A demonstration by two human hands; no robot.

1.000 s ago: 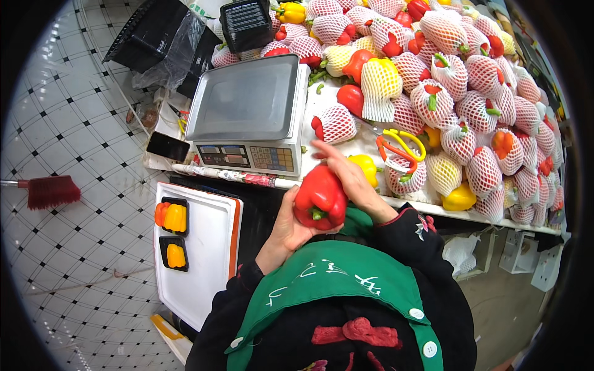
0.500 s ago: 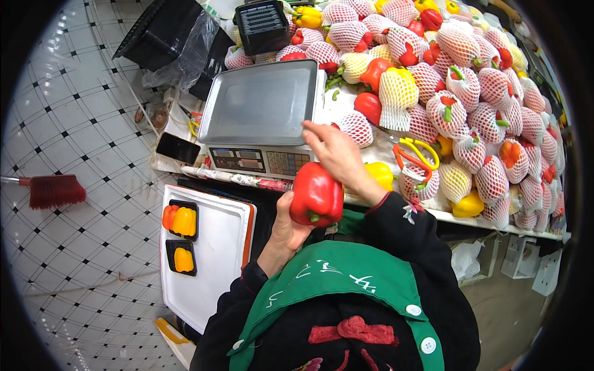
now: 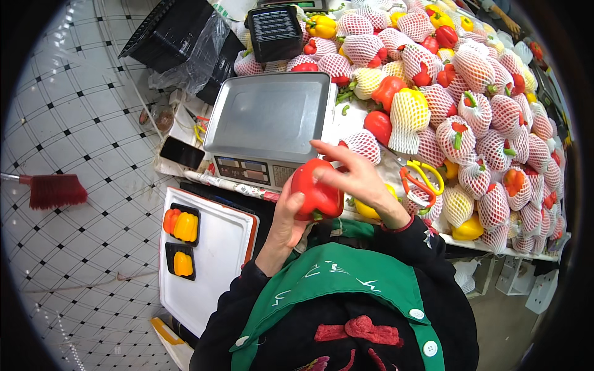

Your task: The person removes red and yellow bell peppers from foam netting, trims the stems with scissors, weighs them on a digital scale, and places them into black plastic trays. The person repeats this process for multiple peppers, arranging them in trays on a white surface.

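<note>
A glossy red bell pepper point(image 3: 311, 196) rests in my left hand point(image 3: 283, 222), whose thumb and fingers wrap its left side and underside, stem end toward me. My right hand point(image 3: 362, 181) reaches over it from the right, thumb side touching the pepper's skin, the other fingers spread out and gripping nothing. Just past both hands is a weighing scale with a bare metal pan point(image 3: 270, 112). By my right wrist lie a yellow pepper point(image 3: 366, 211) and scissors with yellow and orange handles point(image 3: 422, 180).
Peppers in foam nets point(image 3: 476, 120) fill the table's right side. A black phone point(image 3: 181, 153) lies left of the scale, near black crates point(image 3: 167, 34). Lower left, a white tray point(image 3: 204, 284) bears two small black trays point(image 3: 181, 224) with peppers. A red broom point(image 3: 57, 190) is farther left.
My right hand has lowered from above the pepper onto it, with its fingers spreading wider. The pepper stays in my left hand, tipped slightly. The whole view has shifted a little.
</note>
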